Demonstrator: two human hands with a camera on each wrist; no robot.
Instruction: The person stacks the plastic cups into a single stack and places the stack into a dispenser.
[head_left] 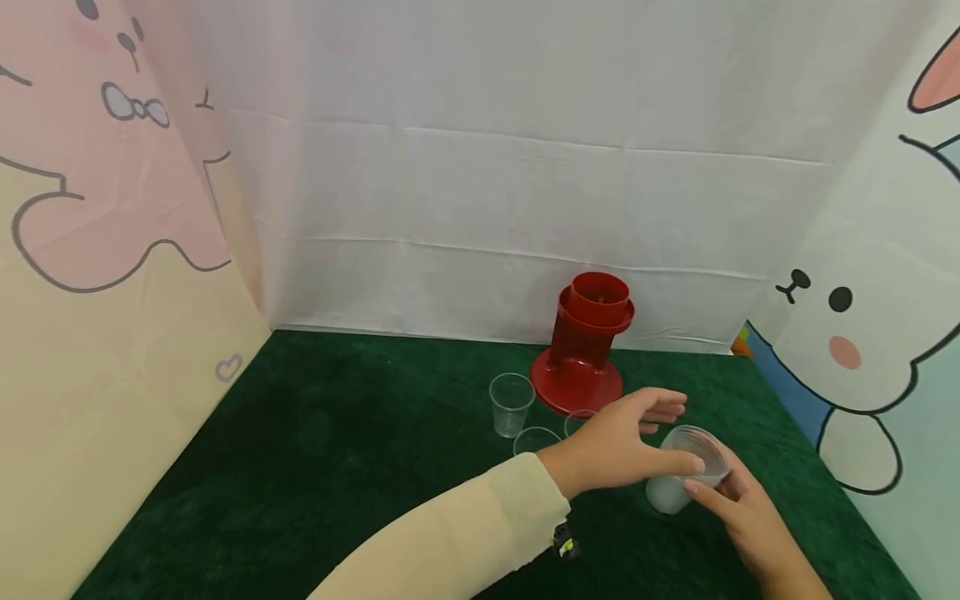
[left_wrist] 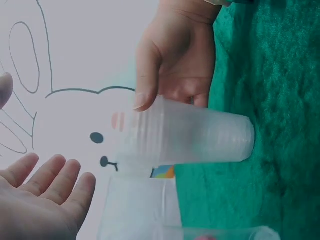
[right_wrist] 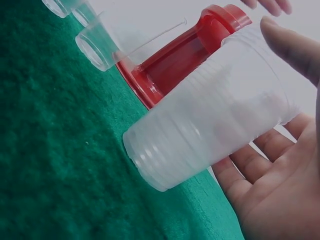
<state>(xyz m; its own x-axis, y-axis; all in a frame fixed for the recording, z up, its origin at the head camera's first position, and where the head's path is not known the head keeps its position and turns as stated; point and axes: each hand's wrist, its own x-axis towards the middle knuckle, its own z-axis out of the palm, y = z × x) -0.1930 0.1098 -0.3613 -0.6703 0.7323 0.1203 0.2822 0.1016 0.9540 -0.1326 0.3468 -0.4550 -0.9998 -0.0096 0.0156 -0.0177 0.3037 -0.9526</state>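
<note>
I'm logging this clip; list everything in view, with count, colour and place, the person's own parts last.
Stack of nested clear plastic cups: 1, translucent, in the right hand
Separate clear plastic cups: 3, transparent, standing near the red stand
Red plastic cylindrical stand with wide round base: 1, red, at the table's back
Velvety cloth table cover: 1, dark green, under everything
Fabric backdrop: 1, white, behind the table
Cartoon-printed side panels: 2, pink-and-cream left, mostly white and blue right
Long sleeve: 1, cream, on the left arm
Left hand: 1, bare, beside the stack
Right hand: 1, bare, holding the stack
</note>
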